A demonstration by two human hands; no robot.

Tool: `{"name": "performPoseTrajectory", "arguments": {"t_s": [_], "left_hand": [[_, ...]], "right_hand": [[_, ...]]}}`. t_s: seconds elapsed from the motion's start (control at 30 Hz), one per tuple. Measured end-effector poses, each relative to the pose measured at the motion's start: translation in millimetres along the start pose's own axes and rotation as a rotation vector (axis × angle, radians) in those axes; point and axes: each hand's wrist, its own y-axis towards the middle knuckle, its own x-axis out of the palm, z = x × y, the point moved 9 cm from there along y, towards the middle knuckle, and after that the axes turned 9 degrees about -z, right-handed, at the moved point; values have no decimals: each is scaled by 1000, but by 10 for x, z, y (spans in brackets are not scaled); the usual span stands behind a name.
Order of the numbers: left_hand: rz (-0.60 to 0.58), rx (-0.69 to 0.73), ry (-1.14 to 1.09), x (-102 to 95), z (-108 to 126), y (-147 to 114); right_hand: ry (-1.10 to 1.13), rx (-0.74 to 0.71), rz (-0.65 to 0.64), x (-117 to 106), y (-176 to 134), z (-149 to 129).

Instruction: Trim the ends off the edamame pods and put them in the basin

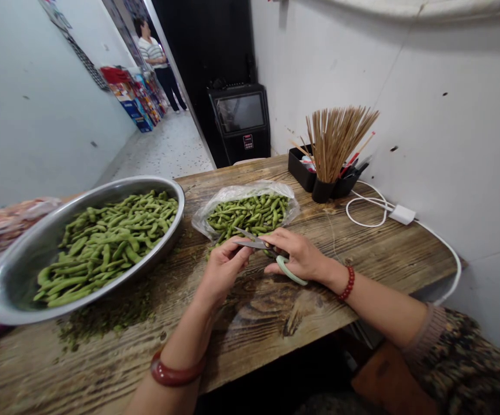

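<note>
My right hand (297, 253) is closed around the pale green handles of a pair of scissors (256, 244). The scissors' blades are parted and point left, their tips by my left hand (228, 265). That hand is closed in a pinch at the blade; what its fingers hold is hidden. Just beyond both hands, a clear plastic bag (292, 193) lies open with green soybean pods (250, 210) in it. To the left stands a large oval metal basin (169, 245) holding many more green pods (111, 242).
Green trimmings (111, 317) litter the wooden table (258, 346) beside the basin. At the back right are a black holder (304, 170) with wooden skewers (336, 141) and a white cable (444, 242). Pinkish bagged items (11, 225) lie far left. A person (157, 57) stands in the doorway.
</note>
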Motion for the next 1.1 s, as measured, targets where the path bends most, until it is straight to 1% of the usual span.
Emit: {"name": "performPoseTrajectory", "arguments": {"t_s": [0.17,0.37,0.43,0.57,0.67,0.77,0.83,0.9,0.97,1.03,1.1], "left_hand": [[-24,6,35,43,38,-3],[-95,-27,64,84,-8,-1],[-99,-34,68,81,-17,1],[-81,-66,78,44,-19,6],[-55,-68,-4,-26,10,19],[41,-47,-130,-177,29,32],[106,-47,-128,-277,8,37],[141,-55,18,-349,-15,46],[134,-43,294,-366,-9,64],[84,0,588,-313,9,85],[5,43,813,-216,-1,97]], "right_hand": [[-9,-13,-11,0,4,-23],[-23,-25,-15,10,-11,-15],[-40,-21,-21,16,-17,-5],[-55,-12,-21,13,-25,19],[-64,9,37,-46,-32,57],[-72,28,140,-140,-49,98],[-66,32,181,-175,-58,114],[-67,39,187,-180,-59,120],[-81,52,176,-172,-59,119],[-97,66,162,-164,-59,116],[-104,70,156,-159,-60,112]]}}
